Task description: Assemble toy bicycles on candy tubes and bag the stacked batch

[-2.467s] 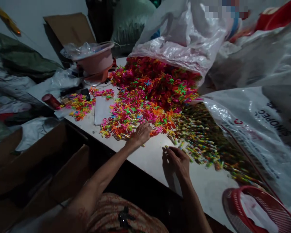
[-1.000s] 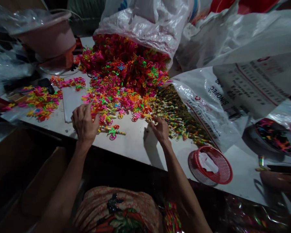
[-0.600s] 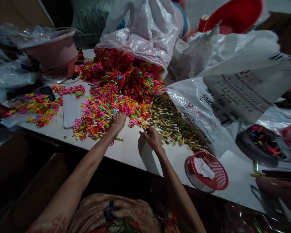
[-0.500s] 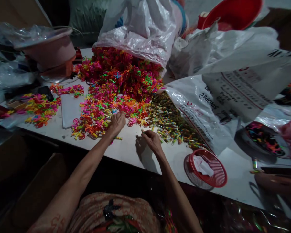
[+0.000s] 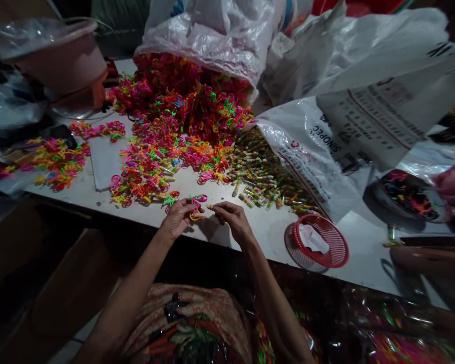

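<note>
Near the table's front edge, my left hand (image 5: 179, 217) is closed on a few small plastic ring pieces (image 5: 195, 208), pink and yellow, that stick out past the fingertips. Facing it across a narrow gap, my right hand (image 5: 233, 217) pinches a small pale-tipped tube (image 5: 210, 206), mostly covered by the fingers. Beyond my left hand spreads a large heap of bright plastic pieces (image 5: 155, 151), spilling from a white sack (image 5: 212, 45). A pile of short patterned tubes (image 5: 265, 177) lies beyond my right hand, at the mouth of a printed white bag (image 5: 307, 136).
A red mesh basket (image 5: 339, 247) with white paper inside stands at the right front edge. At left are a pink tub (image 5: 68, 55), a pale flat box (image 5: 105, 162) and another small heap of pieces (image 5: 60, 162). A dish of dark and coloured pieces (image 5: 413, 197) sits far right.
My left hand has come back from the heap towards the front edge, now holding ring pieces. My right hand has shifted slightly nearer me with its tube. The view has tilted down.
</note>
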{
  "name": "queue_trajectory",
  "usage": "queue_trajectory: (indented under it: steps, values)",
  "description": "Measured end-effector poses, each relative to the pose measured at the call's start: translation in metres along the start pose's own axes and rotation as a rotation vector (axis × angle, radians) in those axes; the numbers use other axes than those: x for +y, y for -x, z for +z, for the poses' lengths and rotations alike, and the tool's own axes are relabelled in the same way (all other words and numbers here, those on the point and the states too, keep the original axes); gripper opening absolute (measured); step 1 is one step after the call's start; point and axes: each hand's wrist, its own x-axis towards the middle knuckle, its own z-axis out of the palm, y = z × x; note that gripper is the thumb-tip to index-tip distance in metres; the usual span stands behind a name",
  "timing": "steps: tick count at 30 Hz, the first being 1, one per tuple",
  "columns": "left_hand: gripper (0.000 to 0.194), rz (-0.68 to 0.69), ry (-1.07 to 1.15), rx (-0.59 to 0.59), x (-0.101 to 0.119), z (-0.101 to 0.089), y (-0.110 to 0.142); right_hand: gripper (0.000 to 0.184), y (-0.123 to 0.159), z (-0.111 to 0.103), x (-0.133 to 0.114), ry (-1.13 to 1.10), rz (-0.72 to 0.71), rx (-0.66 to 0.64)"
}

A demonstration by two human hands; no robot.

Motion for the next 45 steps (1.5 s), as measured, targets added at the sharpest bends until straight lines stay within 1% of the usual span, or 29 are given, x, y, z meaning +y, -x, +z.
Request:
queue_trajectory:
  steps: [5, 9, 12, 16, 18, 20, 22, 23, 26, 28, 31, 34, 35, 36, 38, 39, 40, 43, 45]
  values:
    - [0.02, -0.053, 0.032, -0.015, -0.002, 0.005, 0.003, 0.028, 0.003, 0.005, 0.002, -0.041, 0.004, -0.012]
    - [0.018, -0.071, 0.054, -0.029, -0.006, 0.011, 0.006, 0.029, 0.002, 0.009, 0.004, -0.136, 0.015, -0.01]
    - [0.017, -0.081, 0.07, -0.008, -0.009, 0.014, 0.008, 0.029, 0.002, 0.008, 0.005, -0.162, 0.017, -0.017]
    - [0.017, -0.095, 0.026, 0.018, -0.011, 0.013, 0.007, 0.029, 0.006, 0.005, 0.004, -0.142, 0.018, -0.053]
    - [0.021, -0.078, -0.01, 0.038, -0.013, 0.012, 0.005, 0.029, 0.009, 0.006, 0.003, -0.09, -0.009, -0.048]
    - [0.024, -0.022, -0.038, 0.086, -0.013, 0.01, 0.003, 0.027, 0.011, 0.008, 0.002, -0.022, -0.055, -0.005]
    - [0.027, 0.02, -0.048, 0.113, -0.012, 0.007, 0.001, 0.026, 0.012, 0.011, 0.002, -0.012, -0.076, 0.034]
    - [0.026, 0.009, -0.046, 0.097, -0.011, 0.006, 0.001, 0.026, 0.011, 0.012, 0.003, -0.039, -0.062, 0.032]
    - [0.024, -0.111, -0.024, -0.013, -0.007, 0.002, 0.0, 0.028, 0.006, 0.013, 0.006, -0.162, 0.018, -0.039]
    - [0.024, -0.142, -0.016, -0.031, -0.006, 0.0, 0.0, 0.028, 0.003, 0.012, 0.007, -0.186, 0.036, -0.08]
    - [0.026, -0.053, -0.042, 0.048, -0.007, -0.003, 0.001, 0.025, 0.004, 0.015, 0.008, -0.116, -0.015, -0.083]
    - [0.028, 0.09, -0.129, 0.133, -0.007, -0.005, 0.001, 0.024, 0.008, 0.02, 0.01, -0.009, -0.086, 0.004]
    - [0.029, 0.111, -0.154, 0.143, -0.005, -0.005, 0.002, 0.025, 0.009, 0.022, 0.011, 0.007, -0.098, 0.028]
    - [0.031, 0.102, -0.172, 0.135, -0.003, -0.006, 0.002, 0.025, 0.01, 0.024, 0.011, 0.007, -0.098, 0.035]
    - [0.034, 0.046, -0.19, 0.099, 0.002, -0.008, 0.003, 0.027, 0.009, 0.029, 0.012, -0.012, -0.08, 0.0]
    - [0.034, 0.039, -0.206, 0.09, 0.004, -0.009, 0.004, 0.028, 0.008, 0.032, 0.012, -0.012, -0.071, -0.023]
    - [0.033, 0.068, -0.237, 0.098, 0.006, -0.01, 0.004, 0.029, 0.007, 0.035, 0.012, 0.002, -0.07, -0.034]
    - [0.026, 0.299, -0.381, 0.187, 0.013, -0.014, 0.007, 0.034, 0.001, 0.045, 0.007, 0.093, -0.098, -0.03]
    - [0.022, 0.435, -0.473, 0.25, 0.023, -0.018, 0.008, 0.038, -0.006, 0.043, 0.002, 0.172, -0.127, -0.038]
